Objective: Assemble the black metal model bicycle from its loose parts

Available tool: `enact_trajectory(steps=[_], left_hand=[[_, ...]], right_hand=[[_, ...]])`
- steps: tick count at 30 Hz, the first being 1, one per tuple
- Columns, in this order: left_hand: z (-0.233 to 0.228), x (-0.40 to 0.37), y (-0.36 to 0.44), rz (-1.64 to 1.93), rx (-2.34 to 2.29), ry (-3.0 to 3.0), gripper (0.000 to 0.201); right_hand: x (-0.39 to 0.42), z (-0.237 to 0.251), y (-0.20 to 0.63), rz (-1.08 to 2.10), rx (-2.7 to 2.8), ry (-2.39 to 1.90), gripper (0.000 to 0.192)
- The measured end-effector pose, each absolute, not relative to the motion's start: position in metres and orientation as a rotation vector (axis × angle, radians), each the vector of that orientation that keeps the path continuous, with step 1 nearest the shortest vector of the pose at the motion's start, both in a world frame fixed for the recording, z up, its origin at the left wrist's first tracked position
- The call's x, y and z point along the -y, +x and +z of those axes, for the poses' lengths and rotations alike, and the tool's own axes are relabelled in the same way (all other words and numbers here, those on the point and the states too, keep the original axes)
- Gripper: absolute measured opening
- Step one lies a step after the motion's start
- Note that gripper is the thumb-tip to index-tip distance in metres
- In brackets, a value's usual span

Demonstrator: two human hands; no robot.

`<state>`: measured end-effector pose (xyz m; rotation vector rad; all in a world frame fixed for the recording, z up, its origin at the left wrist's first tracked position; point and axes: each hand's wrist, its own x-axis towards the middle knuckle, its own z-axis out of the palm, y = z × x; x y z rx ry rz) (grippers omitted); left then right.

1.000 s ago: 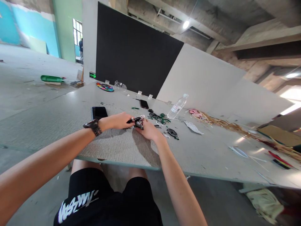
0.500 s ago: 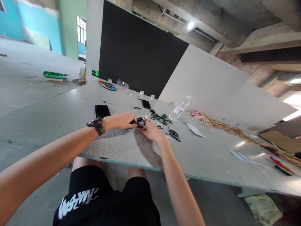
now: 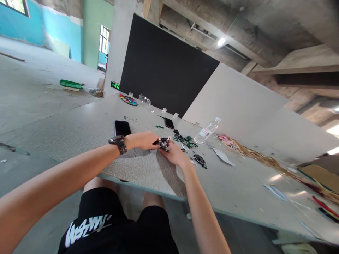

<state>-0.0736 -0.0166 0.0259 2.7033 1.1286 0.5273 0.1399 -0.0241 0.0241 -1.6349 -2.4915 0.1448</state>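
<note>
A long grey table (image 3: pixel 66 134) runs across the middle of the frame. Behind it, in the upper centre, stands a large black panel (image 3: pixel 164 70), with a pale partition wall (image 3: pixel 238 102) slanting off to the right. The upper left shows turquoise walls (image 3: pixel 34 24) and a window (image 3: pixel 104 38). A bare concrete ceiling (image 3: pixel 265 24) fills the upper right, with a lit lamp (image 3: pixel 221 41), perhaps a tube.
</note>
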Motion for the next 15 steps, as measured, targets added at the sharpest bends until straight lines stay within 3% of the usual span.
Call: enact_trajectory(steps=[9, 15], left_hand=[[0.0319, 0.0213, -0.0747, 0.502, -1.126, 2.712, 0.033], [0.0296, 0.0196, -0.0736, 0.512, -1.136, 2.724, 0.031]], right_hand=[[0.028, 0.0262, 0.1389, 0.045, 2.494, -1.669, 0.036], [0.0287, 0.0307, 0.1395, 0.006, 2.547, -1.651, 0.018]])
